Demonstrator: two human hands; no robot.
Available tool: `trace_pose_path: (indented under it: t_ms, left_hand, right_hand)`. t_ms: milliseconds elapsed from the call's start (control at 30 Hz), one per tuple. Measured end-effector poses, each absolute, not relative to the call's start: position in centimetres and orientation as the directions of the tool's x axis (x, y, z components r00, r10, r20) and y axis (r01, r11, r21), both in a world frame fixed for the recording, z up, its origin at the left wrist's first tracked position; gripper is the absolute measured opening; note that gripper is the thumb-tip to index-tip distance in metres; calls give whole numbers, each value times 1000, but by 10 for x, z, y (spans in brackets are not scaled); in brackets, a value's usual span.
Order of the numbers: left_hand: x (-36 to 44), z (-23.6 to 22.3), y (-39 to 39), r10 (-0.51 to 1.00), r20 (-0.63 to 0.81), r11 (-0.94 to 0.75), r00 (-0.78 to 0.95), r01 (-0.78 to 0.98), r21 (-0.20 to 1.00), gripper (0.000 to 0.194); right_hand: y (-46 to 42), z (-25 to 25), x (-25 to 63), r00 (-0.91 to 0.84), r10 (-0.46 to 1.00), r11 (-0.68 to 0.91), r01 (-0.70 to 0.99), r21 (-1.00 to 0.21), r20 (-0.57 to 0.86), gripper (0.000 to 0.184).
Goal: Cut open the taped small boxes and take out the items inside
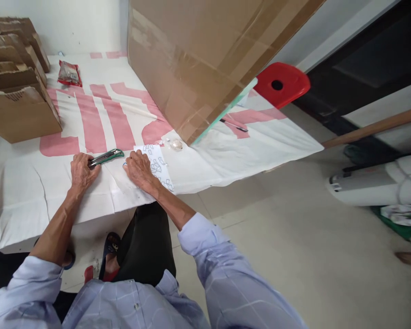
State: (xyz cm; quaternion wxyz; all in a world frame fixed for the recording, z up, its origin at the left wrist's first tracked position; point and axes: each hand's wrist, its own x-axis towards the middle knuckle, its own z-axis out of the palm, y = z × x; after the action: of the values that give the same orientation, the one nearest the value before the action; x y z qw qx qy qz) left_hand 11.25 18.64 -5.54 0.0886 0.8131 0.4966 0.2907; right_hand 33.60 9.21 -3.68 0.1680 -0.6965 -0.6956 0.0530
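My left hand (83, 171) is curled at the table's near side, thumb and fingers closed around one end of a green utility knife (107, 157). The knife's other end points right, towards my right hand (139, 170). That hand rests with bent fingers over the left edge of a white paper sheet (161, 171) with small outlined shapes on it. A bit of blue shows at its fingertips, too small to name. Just beyond the sheet lies a small clear plastic piece or bag (175, 144).
A large taped cardboard box (198, 59) stands tilted on the cloth-covered table (219, 164). Several folded cardboard pieces (23, 114) stand at left, near a red packet (69, 74). A dark pen (234, 125) lies beside the box; a red stool (287, 84) is behind.
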Motion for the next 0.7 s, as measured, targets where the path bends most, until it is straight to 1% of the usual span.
trace_pose_path:
  t_ms: [133, 233, 267, 333, 400, 433, 467, 533, 600, 700]
  left_hand:
    - [112, -55, 187, 859, 383, -492, 338, 750, 442, 13]
    - [111, -55, 188, 859, 382, -495, 342, 746, 446, 13]
    - [111, -55, 188, 858, 383, -496, 342, 744, 447, 13]
    - [111, -54, 189, 855, 389, -502, 343, 739, 449, 13]
    - [111, -54, 189, 850, 397, -510, 347, 734, 449, 13]
    - [111, -54, 189, 848, 401, -513, 348, 733, 448, 13]
    - [111, -54, 190, 846, 403, -514, 349, 732, 446, 13]
    - [111, -54, 190, 846, 405, -514, 348, 735, 443, 13]
    - [110, -54, 191, 846, 406, -514, 347, 736, 441, 12]
    - [110, -54, 193, 845, 404, -514, 349, 736, 440, 12]
  right_hand:
    - [94, -37, 331, 40, 993, -1, 947, -322, 115, 15]
    - [95, -33, 327, 58, 990, -7, 931, -365, 130, 15]
    - [95, -32, 329, 64, 986, 4, 916, -401, 156, 15]
    - [92, -29, 339, 110, 966, 27, 854, -519, 232, 13]
    - [83, -26, 361, 222, 928, 43, 733, -679, 299, 12]
    - [76, -25, 375, 292, 906, 44, 656, -754, 307, 12]
    - [68, -24, 392, 359, 887, 35, 575, -817, 291, 12]
    - [49, -25, 424, 460, 864, -24, 448, -894, 207, 18]
    - [31, -27, 449, 517, 850, -110, 368, -923, 105, 24]
    - [14, -37, 465, 526, 850, -209, 315, -926, -13, 29]
